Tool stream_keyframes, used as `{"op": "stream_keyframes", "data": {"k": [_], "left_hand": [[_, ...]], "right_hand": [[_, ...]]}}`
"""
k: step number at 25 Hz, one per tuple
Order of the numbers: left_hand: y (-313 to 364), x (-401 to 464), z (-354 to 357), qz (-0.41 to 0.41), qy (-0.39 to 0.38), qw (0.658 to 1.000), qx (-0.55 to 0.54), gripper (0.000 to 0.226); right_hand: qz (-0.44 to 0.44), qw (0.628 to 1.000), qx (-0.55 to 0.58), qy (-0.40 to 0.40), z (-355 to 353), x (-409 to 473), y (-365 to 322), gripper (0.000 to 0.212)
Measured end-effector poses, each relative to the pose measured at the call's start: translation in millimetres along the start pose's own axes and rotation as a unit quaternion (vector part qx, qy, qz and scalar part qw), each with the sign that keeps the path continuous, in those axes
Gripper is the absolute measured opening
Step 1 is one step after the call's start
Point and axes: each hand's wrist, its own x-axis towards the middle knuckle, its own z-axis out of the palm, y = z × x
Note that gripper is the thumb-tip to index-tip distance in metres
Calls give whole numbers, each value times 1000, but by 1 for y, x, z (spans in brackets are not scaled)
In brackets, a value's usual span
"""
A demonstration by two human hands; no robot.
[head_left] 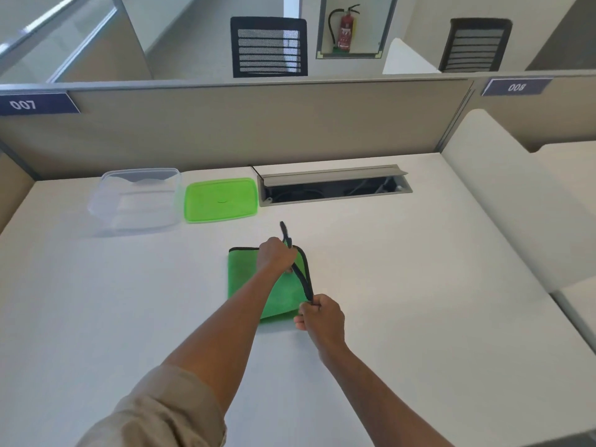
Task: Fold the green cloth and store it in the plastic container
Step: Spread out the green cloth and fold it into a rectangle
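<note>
The green cloth [245,279] with black trim lies partly folded on the white desk [403,285], its right edge lifted off the surface. My left hand [275,257] pinches the far corner of that lifted edge. My right hand [321,319] pinches the near corner of the same black-trimmed edge. The clear plastic container [137,201] stands without a lid at the back left of the desk. Its green lid [221,200] lies flat just right of it.
A cable slot [332,185] with its flap raised sits in the desk behind the cloth. A beige partition [242,124] closes off the back. A lower white divider [503,195] borders the desk on the right. Two black chairs stand beyond the partition.
</note>
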Motion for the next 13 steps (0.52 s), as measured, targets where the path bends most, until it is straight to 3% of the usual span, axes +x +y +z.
{"op": "stream_keyframes", "data": {"k": [3, 7, 8, 10, 13], "left_hand": [[1, 2, 8, -21, -62, 995, -74, 34], [-8, -11, 0, -59, -124, 953, -271, 22], [-14, -16, -1, -24, -108, 955, -274, 21], [-34, -31, -4, 82, 5, 980, -180, 24], [-73, -64, -3, 202, 151, 967, -40, 18]], "right_hand": [[24, 999, -43, 6, -9, 5, 11, 20], [-39, 992, -120, 16, -18, 3, 18, 21], [-75, 985, -154, 30, -19, 2, 17, 19], [-169, 961, -206, 69, -19, 2, 14, 16], [-313, 908, -265, 81, -15, 7, 12, 24]]}}
